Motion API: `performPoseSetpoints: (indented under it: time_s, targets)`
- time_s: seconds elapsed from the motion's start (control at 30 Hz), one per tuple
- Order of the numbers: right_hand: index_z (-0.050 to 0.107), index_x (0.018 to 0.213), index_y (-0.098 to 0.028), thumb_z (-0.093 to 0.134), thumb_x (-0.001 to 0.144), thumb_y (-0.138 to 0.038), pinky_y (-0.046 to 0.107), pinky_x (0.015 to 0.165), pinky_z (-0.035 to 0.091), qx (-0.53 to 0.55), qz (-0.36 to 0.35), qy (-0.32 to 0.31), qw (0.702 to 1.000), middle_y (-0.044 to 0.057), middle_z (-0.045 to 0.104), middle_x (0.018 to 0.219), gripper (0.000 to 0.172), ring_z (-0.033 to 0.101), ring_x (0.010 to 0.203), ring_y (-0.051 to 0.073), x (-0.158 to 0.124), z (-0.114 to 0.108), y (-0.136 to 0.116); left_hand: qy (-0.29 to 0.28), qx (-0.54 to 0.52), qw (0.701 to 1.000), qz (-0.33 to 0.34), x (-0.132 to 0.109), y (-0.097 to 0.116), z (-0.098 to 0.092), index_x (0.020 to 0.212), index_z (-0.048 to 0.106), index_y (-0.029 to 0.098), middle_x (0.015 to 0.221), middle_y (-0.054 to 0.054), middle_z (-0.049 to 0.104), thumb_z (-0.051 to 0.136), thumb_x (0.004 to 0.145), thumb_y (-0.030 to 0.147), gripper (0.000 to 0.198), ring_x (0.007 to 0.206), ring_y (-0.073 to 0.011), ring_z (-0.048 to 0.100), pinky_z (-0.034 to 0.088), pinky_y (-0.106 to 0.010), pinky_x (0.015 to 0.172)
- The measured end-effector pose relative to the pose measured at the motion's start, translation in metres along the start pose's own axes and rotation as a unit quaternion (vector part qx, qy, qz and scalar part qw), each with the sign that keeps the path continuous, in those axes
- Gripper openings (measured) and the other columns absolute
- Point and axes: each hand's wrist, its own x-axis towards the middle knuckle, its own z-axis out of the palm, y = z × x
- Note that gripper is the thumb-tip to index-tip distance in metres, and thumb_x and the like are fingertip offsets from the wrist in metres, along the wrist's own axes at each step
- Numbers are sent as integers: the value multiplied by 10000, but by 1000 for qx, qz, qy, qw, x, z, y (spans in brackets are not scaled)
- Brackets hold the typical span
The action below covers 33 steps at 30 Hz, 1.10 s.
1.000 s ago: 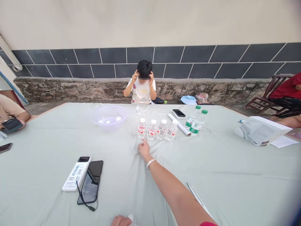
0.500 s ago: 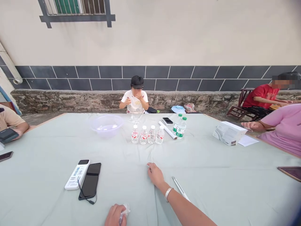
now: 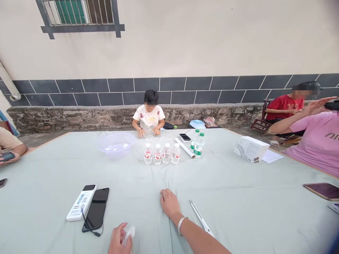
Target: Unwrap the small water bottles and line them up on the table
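My left hand, low in the view, is closed around a small clear plastic thing with a whitish end; blur and my fingers hide what it is. My right hand rests palm down on the cloth, fingers loosely bent, nothing seen in it. A bracelet circles that wrist. Right of this forearm lies a slim silver-white pen-like tool. Beyond my right hand, several small clear water bottles with white caps stand in a row. Left of my left hand lie a black phone and a white device.
A translucent purple basin, green-capped bottles, a white roll and another phone are farther back. At the right stand a white box and a tablet-like device. People sit around the cloth-covered table.
The view has shifted slightly. My left hand has turned, still gripping the clear plastic thing. Across the table, a person has lowered both hands to the tabletop; the pink-clothed person has raised a hand.
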Motion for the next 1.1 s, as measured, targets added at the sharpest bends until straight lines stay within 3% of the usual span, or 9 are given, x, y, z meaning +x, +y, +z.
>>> performPoseSetpoints:
  time_s: [0.13,0.33,0.43,0.53,0.67,0.77,0.83,0.97,1.1]
  targets:
    - [601,995,-195,391,852,-132,283,807,356,2,-3,3,1000,64,610,985,262,555,929,186,0,1,0,-14,-149,986,-72,20,30,-17,813,578,199,739,-21,594,596,626,415,286,637,-172,555,471,-290,603]
    - [600,987,-203,391,849,-128,276,802,357,-3,0,2,1000,57,618,978,262,561,925,182,0,0,0,-100,-375,904,-178,37,73,-36,762,527,197,743,13,590,653,591,246,219,598,-114,533,396,-220,510]
    - [602,974,-204,389,850,-126,274,808,361,-9,-1,4,1000,55,621,965,258,566,919,181,0,1,1,-93,-430,874,-209,47,91,-46,815,508,207,792,3,616,646,572,180,280,594,-118,564,345,-198,449]
    - [604,979,-204,385,853,-128,276,813,365,-14,-3,4,1000,56,623,965,264,569,925,183,0,1,1,-62,-450,872,-184,59,106,-56,909,528,211,684,26,587,605,590,145,335,482,-86,495,278,-172,395]
    - [600,1016,-194,374,859,-126,282,836,366,-19,-8,-5,1000,64,623,980,284,566,943,187,0,0,1,-58,-452,866,-206,72,111,-56,845,561,178,592,34,518,564,672,187,173,441,-76,449,267,-167,366]
    - [595,1041,-183,367,860,-125,291,853,362,-23,-10,-12,1000,71,621,996,297,559,958,194,1,1,2,-111,-476,837,-246,75,104,-47,837,573,160,683,9,557,535,735,213,121,489,-93,505,390,-213,419]
    - [594,1044,-184,364,859,-122,293,851,361,-25,-10,-16,1000,74,622,995,302,557,956,195,2,2,3,-143,-479,825,-264,81,101,-41,884,566,151,726,-1,574,506,718,110,181,534,-106,551,467,-252,508]
    - [598,1028,-193,365,848,-109,292,827,367,-29,-4,-21,999,71,628,969,306,560,918,192,1,3,4,-146,-433,852,-254,109,110,-37,1086,498,156,760,-22,594,451,673,-53,465,629,-141,636,514,-280,616]
    - [597,1024,-199,376,836,-97,284,830,359,-27,-4,-23,999,61,627,967,308,553,922,188,-3,2,4,-152,-363,896,-207,157,141,-42,1198,440,187,822,-46,599,488,768,-20,480,625,-146,654,517,-280,602]
